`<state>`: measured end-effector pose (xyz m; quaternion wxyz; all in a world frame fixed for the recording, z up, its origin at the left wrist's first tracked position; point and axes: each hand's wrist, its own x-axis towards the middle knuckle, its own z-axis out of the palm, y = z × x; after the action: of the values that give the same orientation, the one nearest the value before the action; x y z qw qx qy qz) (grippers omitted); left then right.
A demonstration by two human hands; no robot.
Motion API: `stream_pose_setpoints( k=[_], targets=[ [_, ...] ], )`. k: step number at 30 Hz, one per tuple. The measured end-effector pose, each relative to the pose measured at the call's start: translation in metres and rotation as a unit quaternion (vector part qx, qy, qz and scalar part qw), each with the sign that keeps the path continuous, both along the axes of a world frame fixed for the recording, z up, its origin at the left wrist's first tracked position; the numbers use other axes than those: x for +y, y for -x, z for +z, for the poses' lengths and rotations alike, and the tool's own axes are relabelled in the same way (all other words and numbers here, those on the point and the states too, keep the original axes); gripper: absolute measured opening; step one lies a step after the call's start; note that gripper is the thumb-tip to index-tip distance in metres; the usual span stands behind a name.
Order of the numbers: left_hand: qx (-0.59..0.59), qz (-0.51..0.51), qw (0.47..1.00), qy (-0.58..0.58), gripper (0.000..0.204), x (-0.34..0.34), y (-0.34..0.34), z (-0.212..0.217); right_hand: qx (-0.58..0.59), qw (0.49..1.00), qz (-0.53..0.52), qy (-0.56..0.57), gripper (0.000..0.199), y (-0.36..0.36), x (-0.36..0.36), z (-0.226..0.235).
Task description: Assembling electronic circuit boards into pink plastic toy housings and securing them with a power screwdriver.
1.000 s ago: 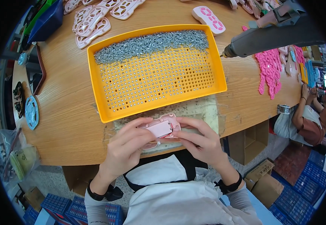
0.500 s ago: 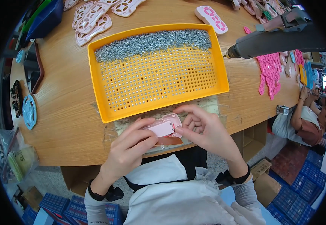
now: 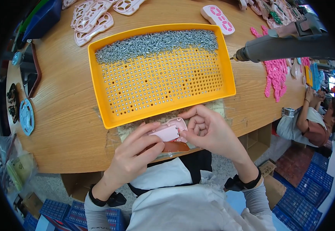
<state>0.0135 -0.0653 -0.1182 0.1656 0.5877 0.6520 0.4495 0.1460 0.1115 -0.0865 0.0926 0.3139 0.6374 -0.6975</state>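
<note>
- Pink shell point(image 3: 164, 133): probably light, stiff, smooth plastic, best held by its rims, sparing the red wire point(image 3: 179, 130); it's by the surface's point(image 3: 65, 111) near edge.
- Left hand point(image 3: 136, 150) clamps its left end; right hand point(image 3: 212, 130), thumb at its right end: cannot tell whether gripping.
- Yellow tray point(image 3: 161, 112) crowds beyond; more room leftward.

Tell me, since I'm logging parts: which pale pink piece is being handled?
The shell between left hand and right hand, before the yellow tray; the others lie untouched on the table.
</note>
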Motion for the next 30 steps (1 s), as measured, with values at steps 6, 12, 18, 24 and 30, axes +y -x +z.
stream_pose_setpoints(
  k=[6,12,18,24,30],
  targets=[
    [0.008,-0.007,1.000,0.002,0.019,0.000,0.000,0.001,-0.021,0.995,0.023,-0.097,0.025,0.000,-0.007,0.003],
    [0.023,-0.001,1.000,-0.002,0.018,-0.003,-0.001,0.000,0.033,0.976,-0.010,-0.217,0.026,-0.007,-0.024,0.001],
    [0.016,0.008,1.000,-0.018,0.017,-0.002,-0.002,-0.002,0.130,0.892,-0.017,-0.433,0.017,-0.011,-0.033,-0.008],
    [0.021,0.006,1.000,-0.018,0.018,-0.002,-0.001,-0.002,0.122,0.853,0.034,-0.507,0.021,-0.013,-0.034,-0.005],
    [0.045,0.005,0.999,-0.014,0.018,-0.003,-0.002,-0.002,0.132,0.904,0.061,-0.402,0.021,-0.011,-0.024,-0.007]
  ],
)
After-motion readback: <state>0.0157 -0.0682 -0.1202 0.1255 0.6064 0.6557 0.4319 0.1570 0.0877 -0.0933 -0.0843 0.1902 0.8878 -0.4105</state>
